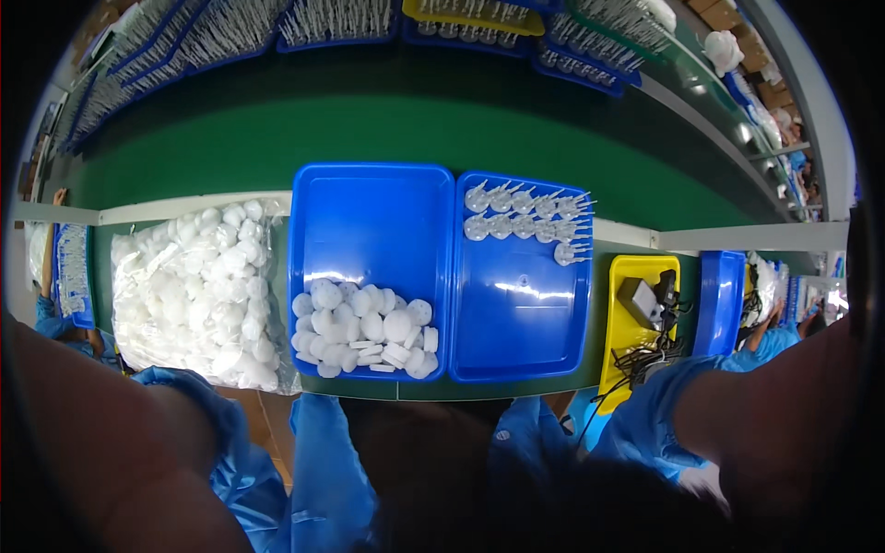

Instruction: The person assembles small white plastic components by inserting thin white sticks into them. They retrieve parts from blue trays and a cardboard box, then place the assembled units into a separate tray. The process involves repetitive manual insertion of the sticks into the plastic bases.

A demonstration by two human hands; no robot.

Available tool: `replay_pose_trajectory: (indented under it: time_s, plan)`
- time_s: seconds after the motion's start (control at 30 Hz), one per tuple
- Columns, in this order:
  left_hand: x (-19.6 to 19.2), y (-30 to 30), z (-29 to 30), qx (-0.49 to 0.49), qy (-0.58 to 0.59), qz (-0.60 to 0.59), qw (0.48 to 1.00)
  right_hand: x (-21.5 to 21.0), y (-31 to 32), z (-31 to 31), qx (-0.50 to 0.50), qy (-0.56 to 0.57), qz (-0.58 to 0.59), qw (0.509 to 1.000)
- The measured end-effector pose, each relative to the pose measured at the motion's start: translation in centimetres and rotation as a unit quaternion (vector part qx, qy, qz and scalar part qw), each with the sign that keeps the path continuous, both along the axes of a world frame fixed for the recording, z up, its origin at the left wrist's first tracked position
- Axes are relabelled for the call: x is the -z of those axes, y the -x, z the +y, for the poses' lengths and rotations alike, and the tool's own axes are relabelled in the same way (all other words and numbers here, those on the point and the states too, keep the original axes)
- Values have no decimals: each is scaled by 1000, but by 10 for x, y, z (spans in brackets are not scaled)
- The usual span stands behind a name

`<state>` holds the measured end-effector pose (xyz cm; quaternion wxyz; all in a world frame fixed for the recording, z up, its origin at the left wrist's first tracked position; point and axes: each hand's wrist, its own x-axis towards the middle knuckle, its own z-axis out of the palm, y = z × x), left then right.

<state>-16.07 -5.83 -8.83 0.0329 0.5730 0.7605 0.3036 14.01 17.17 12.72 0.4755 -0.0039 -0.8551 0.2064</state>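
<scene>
Neither of my hands is in view; only my raised arms show, large and dark at the lower left and lower right, with blue sleeves pushed back. Between them, on the bench, stand two blue trays side by side. In the near part of the left tray (369,221) lies a loose pile of round white caps or discs (396,324). The right tray (498,341) holds rows of clear round plastic pieces with thin stems (522,227) along its far edge. Left of the trays lies a clear plastic bag (198,286) full of similar white pieces.
At the right, a yellow tray (616,355) holds a grey-and-black box (638,302) and tangled black cables (645,361). Beyond it stands another blue tray (719,304). Blue trays of stemmed pieces (336,20) line the far side of the green surface (369,111). Other people sit at both sides.
</scene>
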Motion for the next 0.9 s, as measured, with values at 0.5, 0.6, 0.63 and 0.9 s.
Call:
replay_pose_trajectory:
  time_s: [0.5,0.6,0.63,0.9]
  plan:
    - [5,15,5,24,-38,29,999,59,0,-9,-3,-34,-25,999]
    - [-59,36,-18,9,-37,95,995,66,8,-9,-36,-21,-5,999]
    - [-60,48,-5,34,-51,97,993,65,5,-14,-12,-29,-24,999]
    - [-107,56,-69,24,-118,196,973,121,38,-45,-29,-2,-166,986]
